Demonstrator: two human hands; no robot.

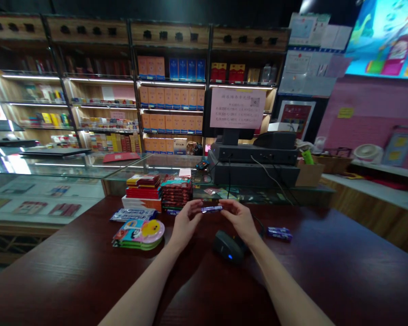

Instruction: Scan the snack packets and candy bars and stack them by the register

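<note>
Between my two hands I hold a small, slim purple packet level above the dark wooden table. My left hand pinches its left end, and my right hand pinches the right end. Below my right wrist lies a black handheld scanner with a blue light. More purple packets sit on the table right of my right arm. Left of my left hand are colourful packs with a yellow chick and blue-and-white packets. Behind them stand a stack of red packets and a stack of brown-red packets.
A glass counter runs behind the table. On it stands a cash register with a paper sign and trailing cables. Shelves of boxed goods line the back wall. A cardboard box sits at the right.
</note>
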